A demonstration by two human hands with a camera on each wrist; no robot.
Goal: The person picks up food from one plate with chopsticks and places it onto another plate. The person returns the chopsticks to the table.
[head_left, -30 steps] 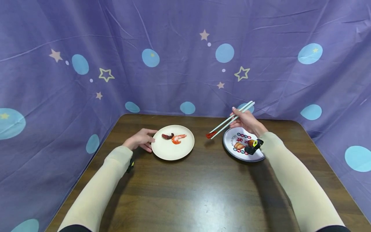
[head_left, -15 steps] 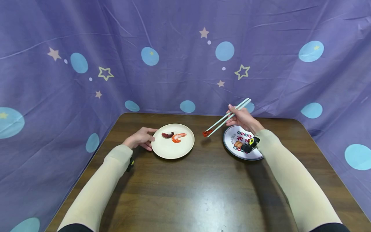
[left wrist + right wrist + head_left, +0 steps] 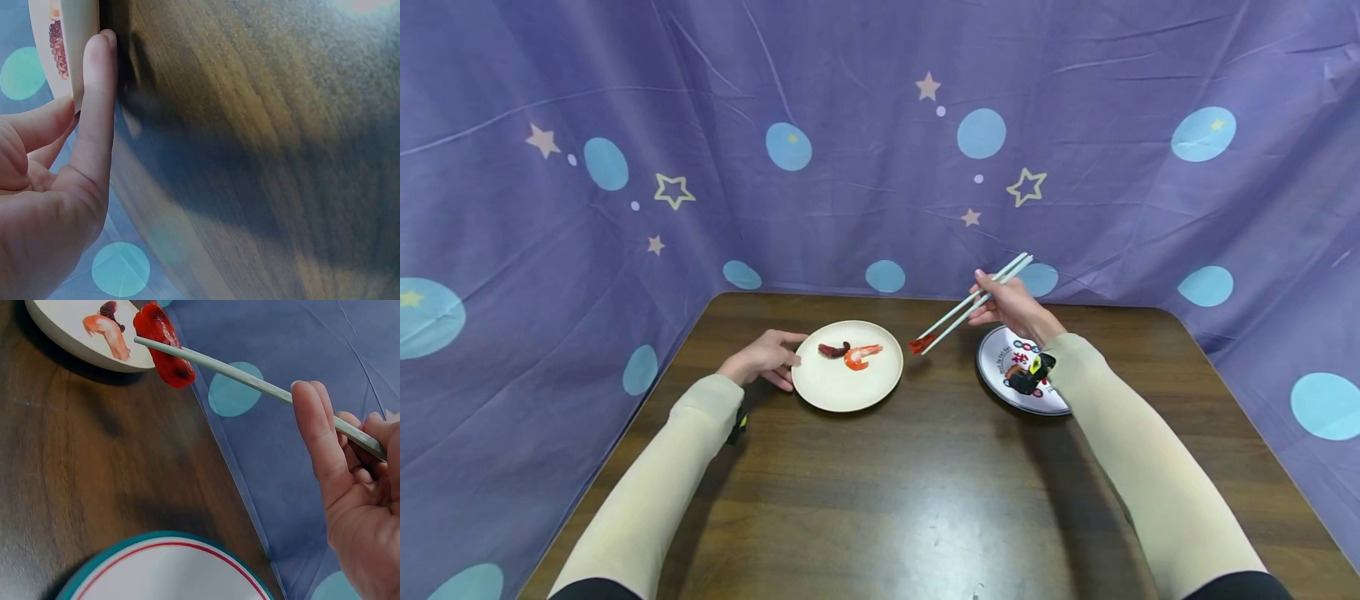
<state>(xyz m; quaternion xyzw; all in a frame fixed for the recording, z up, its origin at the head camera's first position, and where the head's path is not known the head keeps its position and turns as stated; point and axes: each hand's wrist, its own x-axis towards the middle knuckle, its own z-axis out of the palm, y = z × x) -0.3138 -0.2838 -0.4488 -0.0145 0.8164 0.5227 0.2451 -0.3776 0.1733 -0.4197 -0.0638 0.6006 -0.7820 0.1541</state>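
Pale green chopsticks (image 3: 240, 376), two of them, are pinched in the right hand (image 3: 1009, 307), while the left hand (image 3: 765, 360) rests extended fingers against a plate rim left of centre. Between the chopstick tips, near the centre of the head view, one glossy red food piece (image 3: 171, 365) hangs just right of that cream plate (image 3: 850, 390). It is probably light, slick and somewhat rubbery, best gripped across its middle with even pressure. Further out, plates number two: the cream one bears one shrimp (image 3: 853, 360) and one dark piece (image 3: 833, 352); whether the printed plate (image 3: 996, 346), right of centre, carries food is unclear. One wooden table (image 3: 865, 483) spans the lower frame, with purple curtain (image 3: 850, 217) above.
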